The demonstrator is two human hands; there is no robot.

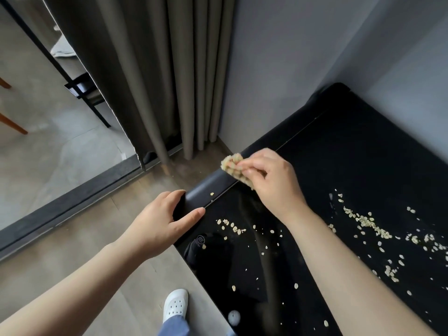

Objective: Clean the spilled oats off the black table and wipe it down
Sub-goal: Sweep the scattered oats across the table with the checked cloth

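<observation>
Black table (351, 166): glossy top, rounded rail at its left end, set against the wall. Floor (109, 275) beside it, 1 white shoe (175, 304) below.

Left hand (164, 219): grasps the rail's near corner, fingers curled over the end, thumb flat on top.

Right hand (274, 183): over the rail farther back, fingertips pinching a clump of oats (234, 163). Cloth underneath or not: cannot tell.

Loose oats (371, 224): densest band right of the right forearm, thinner scatter near the left hand, 1 flake (212, 193) on the rail itself.

Risk: the clump sits at the table's edge, partly above the floor. A loose pinch would shed flakes there, off the table. The forearm crossing the band could drag oats wider. Judged: most oats remain, wipe-down not begun.
</observation>
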